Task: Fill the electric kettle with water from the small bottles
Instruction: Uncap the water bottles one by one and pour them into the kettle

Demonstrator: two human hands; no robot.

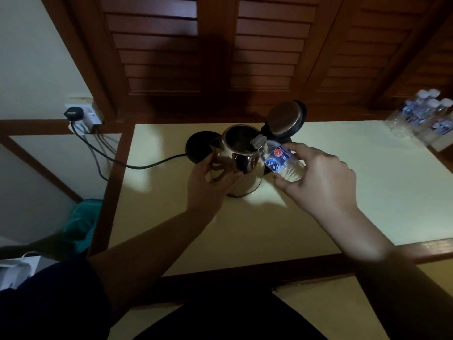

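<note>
One small bottle (282, 160) in use, tipped on its side with the open neck resting at the rim of the electric kettle (239, 159); cap absent, blue label facing up. Contents: lower body looks clear and possibly near empty, though any stream into the kettle cannot be made out in the dim light. Right hand (321, 177): grip closed around the bottle's base end, thumb under, fingers over. Left hand (208, 182): grip wrapped against the kettle's left flank, steadying it.

Kettle: polished metal, standing on the table (343, 192) near its middle, lifted off its power base (198, 149), which sits just behind and to the left. Lid (285, 119) hinged fully back, mouth open. Water level inside not visible.

Progress, as judged: pouring step under way with at least this one bottle; the kettle is likely only partly filled. Left to do: empty this bottle, open and pour further ones, close the lid, return the kettle to the base.

Stock: cluster of sealed bottles (426, 114) at the table's far right edge, well apart from the kettle.

Surroundings: black cord (117, 160) running from the base off the table's left side to a wall socket (83, 114); teal bin (81, 224) on the floor below. Nothing lies between hands and kettle; the upright lid crowds the bottle's neck.
</note>
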